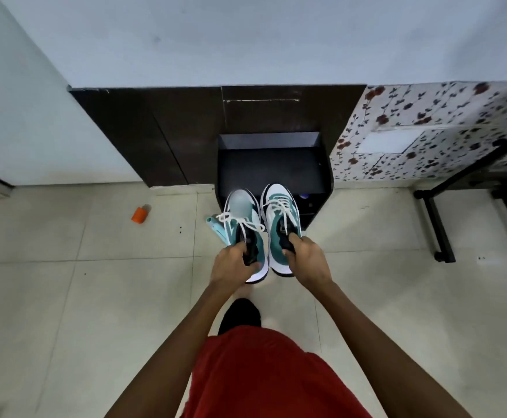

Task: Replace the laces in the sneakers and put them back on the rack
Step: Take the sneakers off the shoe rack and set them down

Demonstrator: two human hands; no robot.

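The left grip (234,263) is holding the left sneaker (241,220) by its heel and the right grip (306,257) the right sneaker (279,227), both hovering just before the black rack (273,164). White laces (280,206) are sitting threaded in both, so seemingly only the racking is remaining.

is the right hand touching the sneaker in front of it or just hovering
Touching. The head view shows the fingers of the right hand curled into the collar of the sneaker, gripping it.
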